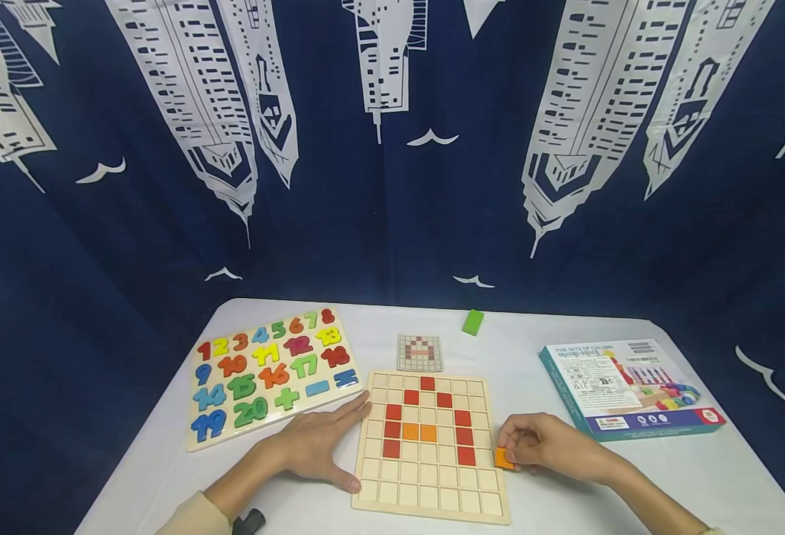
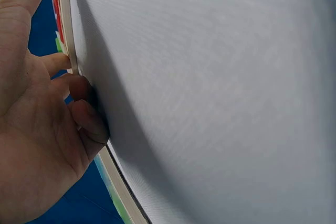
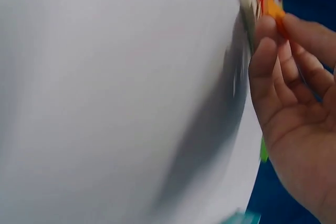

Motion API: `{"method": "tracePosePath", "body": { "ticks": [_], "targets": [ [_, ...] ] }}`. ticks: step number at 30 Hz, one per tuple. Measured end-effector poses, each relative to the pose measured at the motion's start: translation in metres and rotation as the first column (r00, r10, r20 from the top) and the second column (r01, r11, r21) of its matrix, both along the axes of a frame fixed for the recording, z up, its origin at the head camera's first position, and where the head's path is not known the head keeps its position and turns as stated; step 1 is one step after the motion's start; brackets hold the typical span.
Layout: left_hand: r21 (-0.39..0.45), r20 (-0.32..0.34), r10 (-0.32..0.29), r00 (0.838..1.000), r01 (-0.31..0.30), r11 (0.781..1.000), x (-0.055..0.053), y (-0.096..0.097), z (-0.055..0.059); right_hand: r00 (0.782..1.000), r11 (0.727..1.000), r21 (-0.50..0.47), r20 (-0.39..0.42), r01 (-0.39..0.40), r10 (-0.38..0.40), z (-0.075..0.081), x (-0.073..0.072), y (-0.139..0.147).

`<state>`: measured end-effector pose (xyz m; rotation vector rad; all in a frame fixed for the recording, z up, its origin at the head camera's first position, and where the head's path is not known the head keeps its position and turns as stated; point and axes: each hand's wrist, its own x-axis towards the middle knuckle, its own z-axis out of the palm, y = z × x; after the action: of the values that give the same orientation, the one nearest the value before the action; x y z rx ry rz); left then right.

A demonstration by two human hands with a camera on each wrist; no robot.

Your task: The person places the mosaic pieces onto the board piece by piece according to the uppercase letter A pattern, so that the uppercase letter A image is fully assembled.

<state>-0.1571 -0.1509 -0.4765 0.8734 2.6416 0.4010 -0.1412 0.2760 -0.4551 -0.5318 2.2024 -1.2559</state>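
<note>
A wooden grid board (image 1: 433,496) lies on the table, with red square tiles (image 1: 462,418) set in an arch shape and two orange tiles (image 1: 419,432) side by side inside it. My left hand (image 1: 312,443) rests along the board's left edge, thumb and fingers spread, fingertips touching the rim. Between thumb and fingers, my right hand (image 1: 553,448) pinches an orange square tile (image 1: 504,458) at the board's right edge; the right wrist view also shows this orange tile (image 3: 275,15). Behind the board lies a small pattern card (image 1: 419,353) with a similar design.
On the left is a number puzzle board (image 1: 273,386) with colourful digits. A boxed bead set (image 1: 630,390) sits on the right. A green block (image 1: 473,322) lies near the far edge of the white table (image 1: 379,313). A dark blue curtain (image 1: 392,223) hangs behind.
</note>
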Motion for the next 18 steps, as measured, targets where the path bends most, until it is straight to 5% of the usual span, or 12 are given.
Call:
{"method": "tracePosePath", "body": {
  "ticks": [7, 18],
  "targets": [
    [0.004, -0.004, -0.006, 1.000, 0.006, 1.000, 0.001, 0.000, 0.001, 0.991, 0.998, 0.017, -0.123, 0.058, -0.055, -0.001, -0.014, -0.047],
    [0.012, 0.009, 0.009, 1.000, -0.009, 1.000, 0.004, -0.001, 0.003, 0.940, 0.985, 0.148, -0.341, 0.085, -0.029, -0.005, -0.024, -0.084]
  ]
}}
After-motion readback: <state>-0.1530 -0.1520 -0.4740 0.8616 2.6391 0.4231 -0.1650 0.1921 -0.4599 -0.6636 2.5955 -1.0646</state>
